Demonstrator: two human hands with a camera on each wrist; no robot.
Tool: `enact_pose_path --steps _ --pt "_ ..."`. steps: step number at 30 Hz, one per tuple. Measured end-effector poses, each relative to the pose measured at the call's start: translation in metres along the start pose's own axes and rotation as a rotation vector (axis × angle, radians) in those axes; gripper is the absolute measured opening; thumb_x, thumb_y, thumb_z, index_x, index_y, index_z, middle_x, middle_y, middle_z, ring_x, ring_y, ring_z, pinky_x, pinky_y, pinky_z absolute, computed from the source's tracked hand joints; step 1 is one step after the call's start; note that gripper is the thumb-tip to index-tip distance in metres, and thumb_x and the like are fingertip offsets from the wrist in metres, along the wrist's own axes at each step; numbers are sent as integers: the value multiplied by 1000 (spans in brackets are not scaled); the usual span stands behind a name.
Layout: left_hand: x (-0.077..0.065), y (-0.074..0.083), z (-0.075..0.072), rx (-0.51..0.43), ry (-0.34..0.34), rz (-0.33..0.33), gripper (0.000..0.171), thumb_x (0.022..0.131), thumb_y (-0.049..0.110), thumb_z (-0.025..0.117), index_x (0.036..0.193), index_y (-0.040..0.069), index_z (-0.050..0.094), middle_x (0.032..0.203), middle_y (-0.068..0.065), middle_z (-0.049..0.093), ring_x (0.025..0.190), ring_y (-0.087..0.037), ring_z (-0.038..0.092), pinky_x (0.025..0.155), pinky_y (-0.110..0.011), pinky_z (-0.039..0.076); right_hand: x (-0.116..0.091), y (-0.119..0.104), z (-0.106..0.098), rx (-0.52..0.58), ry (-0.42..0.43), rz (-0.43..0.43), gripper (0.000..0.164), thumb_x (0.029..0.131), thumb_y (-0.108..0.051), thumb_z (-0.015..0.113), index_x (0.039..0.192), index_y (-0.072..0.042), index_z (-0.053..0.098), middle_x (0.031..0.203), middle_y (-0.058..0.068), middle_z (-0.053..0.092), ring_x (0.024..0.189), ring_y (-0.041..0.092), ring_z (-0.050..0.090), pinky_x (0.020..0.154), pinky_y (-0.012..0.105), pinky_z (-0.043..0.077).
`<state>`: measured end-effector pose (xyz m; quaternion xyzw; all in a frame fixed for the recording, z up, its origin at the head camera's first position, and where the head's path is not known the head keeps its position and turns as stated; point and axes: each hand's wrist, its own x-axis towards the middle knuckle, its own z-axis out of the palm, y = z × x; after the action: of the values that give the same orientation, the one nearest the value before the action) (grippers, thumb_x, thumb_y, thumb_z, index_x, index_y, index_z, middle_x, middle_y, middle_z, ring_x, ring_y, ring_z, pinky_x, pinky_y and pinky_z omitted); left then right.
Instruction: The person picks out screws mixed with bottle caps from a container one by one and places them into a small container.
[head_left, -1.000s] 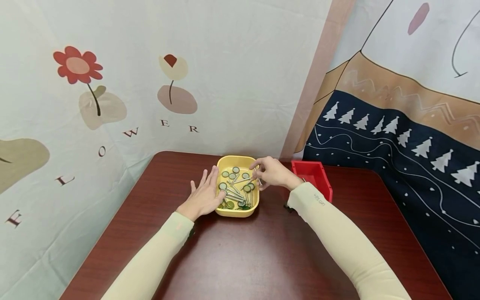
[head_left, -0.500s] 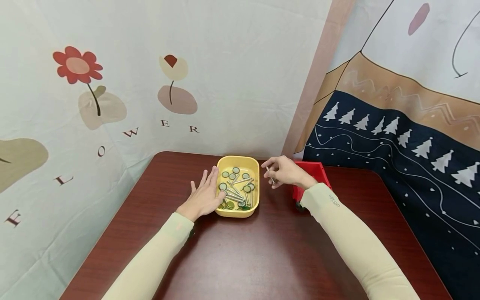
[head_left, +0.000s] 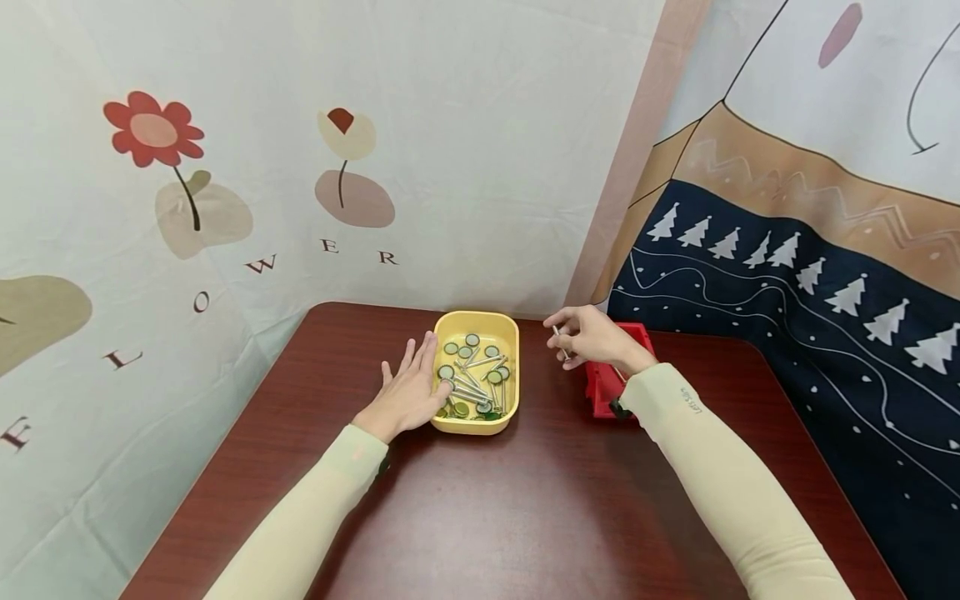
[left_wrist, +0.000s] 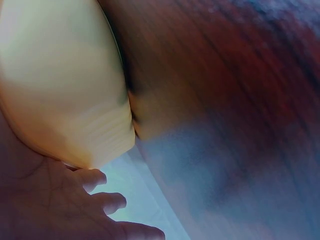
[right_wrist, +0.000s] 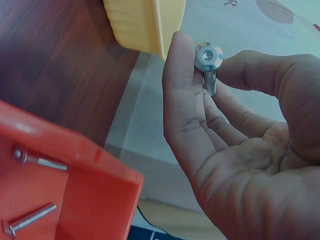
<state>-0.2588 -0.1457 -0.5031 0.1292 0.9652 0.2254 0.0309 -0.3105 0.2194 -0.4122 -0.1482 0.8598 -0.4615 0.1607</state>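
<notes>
My right hand (head_left: 596, 340) pinches a silver hex-socket bolt (right_wrist: 209, 57) between thumb and fingers, its round head facing the right wrist camera. The hand hovers between a yellow tray (head_left: 475, 428) and a red bin (head_left: 600, 392), overlapping the bin's left part in the head view. Two similar bolts, one of them an angled bolt (right_wrist: 32, 219), lie inside the red bin in the right wrist view. My left hand (head_left: 405, 392), fingers spread and straight, rests against the tray's left wall. Several loose bolts (head_left: 468, 387) and round, green-grey discs (head_left: 491, 352) lie in the tray.
Both containers stand toward the back of a dark red-brown wooden table (head_left: 465, 508). Behind it hangs a pale printed cloth (head_left: 480, 167) with flowers and letters. A navy cloth with white trees (head_left: 795, 275) hangs at the right.
My right hand has moved right, away from the yellow tray and toward the red bin, carrying the bolt. My left hand stays against the tray.
</notes>
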Motion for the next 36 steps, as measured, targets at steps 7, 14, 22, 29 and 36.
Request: enact_pose_path --steps 7,14,22,29,36 --pt "1 -1 2 -10 5 2 94 114 41 50 189 12 1 200 -6 3 186 -43 3 135 -93 5 -6 8 -10 -22 15 20 42 115 -2 67 156 5 64 125 28 80 93 31 78 86 43 75" --pt "1 -2 2 -10 8 3 94 114 41 50 189 12 2 200 -4 3 186 -42 2 135 -93 5 -14 15 -21 -25 25 30 43 115 -2 65 158 5 63 128 29 79 93 30 77 86 43 75" --pt "0 -1 1 -11 7 4 94 114 40 50 189 12 2 200 -4 3 186 -43 4 135 -93 6 -22 24 -31 -41 38 71 46 115 -2 63 160 3 61 137 35 76 94 27 76 86 42 75" --pt "-1 -1 0 -14 8 5 94 114 40 50 189 11 1 199 -5 3 186 -43 4 134 -94 6 -24 30 -36 -21 58 92 45 116 -5 65 160 3 62 137 38 73 93 26 77 91 49 74" --pt "-2 -1 0 -16 7 7 94 114 40 49 189 12 1 199 -5 3 186 -43 3 134 -94 6 -27 34 -44 -7 73 117 47 117 -6 64 163 2 60 136 33 75 102 25 77 91 49 74"
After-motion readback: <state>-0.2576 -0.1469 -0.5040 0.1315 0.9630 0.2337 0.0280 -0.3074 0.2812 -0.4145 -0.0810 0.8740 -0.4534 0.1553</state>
